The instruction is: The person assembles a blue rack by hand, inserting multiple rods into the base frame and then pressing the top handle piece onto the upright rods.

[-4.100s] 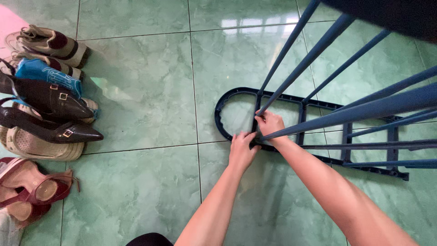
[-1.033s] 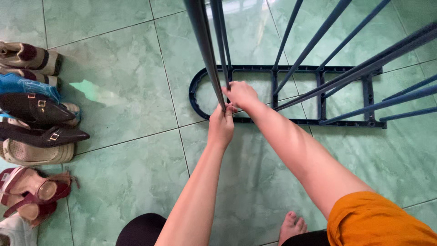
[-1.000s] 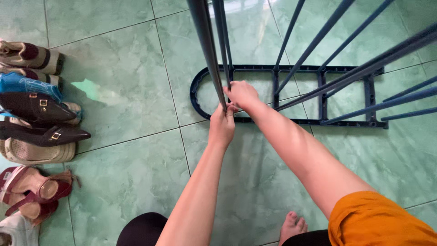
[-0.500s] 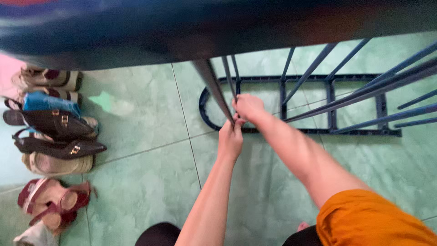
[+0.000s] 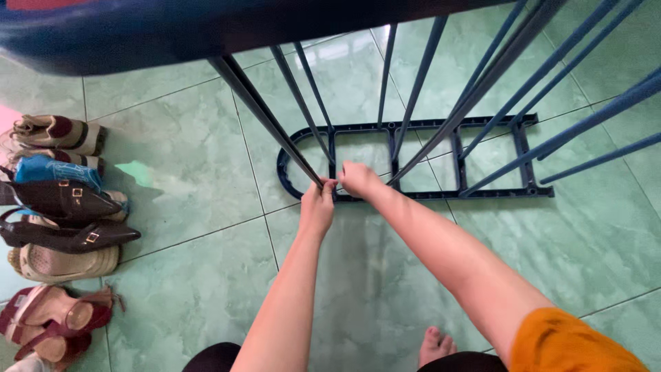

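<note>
On the green tiled floor (image 5: 193,200), the dark blue rack base (image 5: 413,162) lay flat, its rounded end toward the shoes. Left hand (image 5: 318,205) was closed around the lower end of a slanted dark rod (image 5: 268,117), right where it met the base's near rail. Right hand (image 5: 358,179) sat just beside it, fingers curled on the near rail; exact grip on a rod hard to tell, knuckles hid it. Other blue rods (image 5: 420,83) rose from the base toward the camera.

Versus half a second before: hands kept the same spot on the base, same grip. View dropped and pulled right, so the whole base frame showed, far right corner included. The big dark blurred shape (image 5: 138,27) across the top stayed but covered less of the picture.

A row of shoes (image 5: 62,207) stood along the left edge, well apart from the base. Bare toes (image 5: 435,344) showed at bottom, orange sleeve (image 5: 571,344) at lower right.
</note>
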